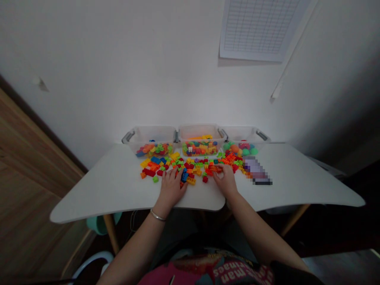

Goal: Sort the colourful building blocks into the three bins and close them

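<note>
Loose toy building bricks (pixel 150 173) in several colours are spread across the middle of the white table. My left hand (pixel 171 188), with a bracelet at the wrist, rests palm down at the near edge of the pile, fingers spread. A blue brick (pixel 184 175) lies between its index finger and thumb, with a yellow brick (pixel 191 181) just to the right. On the other side, my right hand (pixel 227 180) has its thumb and fingers closed round an orange brick (pixel 217 169) at the pile. A dark red brick (pixel 205 179) lies between my hands.
Three clear bins line the wall: the left bin (pixel 156 132) and middle bin (pixel 202 130) hold bricks, the right bin (pixel 242 133) coloured balls. A blurred phone-like object (pixel 257 170) lies right of the pile. The table's (pixel 118 190) rounded front edge is close to my body.
</note>
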Available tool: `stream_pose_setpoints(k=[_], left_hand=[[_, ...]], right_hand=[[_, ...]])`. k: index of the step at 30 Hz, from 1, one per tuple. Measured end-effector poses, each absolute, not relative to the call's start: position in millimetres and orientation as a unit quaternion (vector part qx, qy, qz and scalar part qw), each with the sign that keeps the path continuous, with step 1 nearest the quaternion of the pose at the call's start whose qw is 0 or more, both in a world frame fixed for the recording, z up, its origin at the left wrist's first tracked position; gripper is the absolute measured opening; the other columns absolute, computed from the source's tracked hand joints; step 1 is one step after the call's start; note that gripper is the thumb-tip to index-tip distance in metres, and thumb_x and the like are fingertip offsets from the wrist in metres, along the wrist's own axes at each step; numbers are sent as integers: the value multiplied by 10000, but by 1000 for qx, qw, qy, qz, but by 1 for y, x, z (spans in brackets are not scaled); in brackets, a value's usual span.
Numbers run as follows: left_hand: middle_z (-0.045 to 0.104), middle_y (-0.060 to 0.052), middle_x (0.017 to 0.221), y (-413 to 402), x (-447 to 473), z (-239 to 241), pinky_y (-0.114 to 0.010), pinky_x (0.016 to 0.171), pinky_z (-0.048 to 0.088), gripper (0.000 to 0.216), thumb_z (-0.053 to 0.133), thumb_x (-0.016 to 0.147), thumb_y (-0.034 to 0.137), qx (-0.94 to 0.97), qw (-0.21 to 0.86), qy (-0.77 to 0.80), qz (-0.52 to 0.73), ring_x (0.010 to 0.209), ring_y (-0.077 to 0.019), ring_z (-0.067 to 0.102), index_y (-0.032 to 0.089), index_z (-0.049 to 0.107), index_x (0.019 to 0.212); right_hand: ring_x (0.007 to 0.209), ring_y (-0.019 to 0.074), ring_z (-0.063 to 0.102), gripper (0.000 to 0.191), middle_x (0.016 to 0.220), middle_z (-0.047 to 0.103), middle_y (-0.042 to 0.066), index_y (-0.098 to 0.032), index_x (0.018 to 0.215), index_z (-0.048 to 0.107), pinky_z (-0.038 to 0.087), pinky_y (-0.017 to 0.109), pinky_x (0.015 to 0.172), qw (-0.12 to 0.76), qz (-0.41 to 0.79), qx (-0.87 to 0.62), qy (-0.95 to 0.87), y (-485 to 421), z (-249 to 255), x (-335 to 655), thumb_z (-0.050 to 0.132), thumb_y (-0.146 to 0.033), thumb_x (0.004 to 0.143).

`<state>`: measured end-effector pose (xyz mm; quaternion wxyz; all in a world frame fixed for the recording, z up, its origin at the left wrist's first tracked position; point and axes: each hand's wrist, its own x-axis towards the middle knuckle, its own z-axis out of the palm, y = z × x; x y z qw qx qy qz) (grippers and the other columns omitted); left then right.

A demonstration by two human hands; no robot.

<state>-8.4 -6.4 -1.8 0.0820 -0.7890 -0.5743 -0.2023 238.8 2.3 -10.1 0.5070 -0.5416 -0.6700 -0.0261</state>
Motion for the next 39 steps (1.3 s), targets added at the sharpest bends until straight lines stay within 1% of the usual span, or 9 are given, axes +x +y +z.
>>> stream_pose_setpoints(k=[2,5,9,11,15,24,30,35,39], left_hand=[[532,-157,1401,-7,-9,-2,-559,1144,282,573,565,857,413,-789,80,-575,-203,1279,-332,473,160,519,1370],[532,-154,1403,-7,-10,-1,-563,1147,276,578,567,854,408,-789,76,-575,-202,1281,-332,471,157,517,1372],[530,-148,1409,-7,-10,0,-573,1147,274,576,567,853,401,-790,73,-575,-202,1278,-333,476,168,513,1377],[525,-149,1414,-8,-10,0,-571,1150,270,577,566,854,397,-789,71,-575,-202,1282,-332,473,165,511,1380],[525,-148,1414,-8,-11,0,-568,1157,259,579,564,853,394,-788,65,-577,-203,1289,-330,468,166,507,1382],[522,-150,1416,-7,-12,-1,-569,1153,260,580,560,854,391,-788,61,-577,-205,1284,-329,466,159,507,1383],[528,-154,1410,-8,-11,-1,-571,1148,268,576,564,846,389,-789,67,-573,-212,1276,-333,474,165,513,1374],[534,-154,1402,-8,-11,-2,-569,1146,274,569,562,846,394,-788,72,-572,-218,1275,-325,479,183,511,1373],[533,-152,1404,-8,-11,-1,-571,1142,279,579,569,843,393,-789,71,-574,-209,1273,-331,478,175,510,1376]], right_hand=[[895,251,601,276,958,677,100,-194,1062,633,492,440,849,529,-46,-544,-649,8,-3,241,565,-313,823],[903,241,591,256,953,668,91,-196,1021,635,474,429,870,560,-68,-540,-625,21,17,243,555,-327,816],[854,219,570,267,928,647,78,-190,1002,614,470,386,816,615,-67,-544,-566,48,54,245,545,-363,810],[842,212,557,281,933,643,76,-183,1009,611,452,391,843,624,-72,-542,-558,63,72,246,548,-372,811],[896,220,543,292,943,649,82,-179,1006,618,433,386,865,620,-63,-548,-558,92,93,245,545,-391,818],[977,265,554,282,999,690,114,-172,1010,661,416,407,912,519,-64,-635,-569,120,82,237,566,-350,813],[930,269,575,280,978,711,110,-181,1000,673,434,422,890,529,-85,-634,-558,122,79,239,582,-350,797],[906,253,595,285,947,726,90,-178,1017,658,444,413,883,539,-66,-620,-567,124,79,242,591,-340,792],[919,251,600,291,982,725,96,-174,1022,659,443,415,900,530,-56,-618,-578,123,80,244,601,-341,792]])
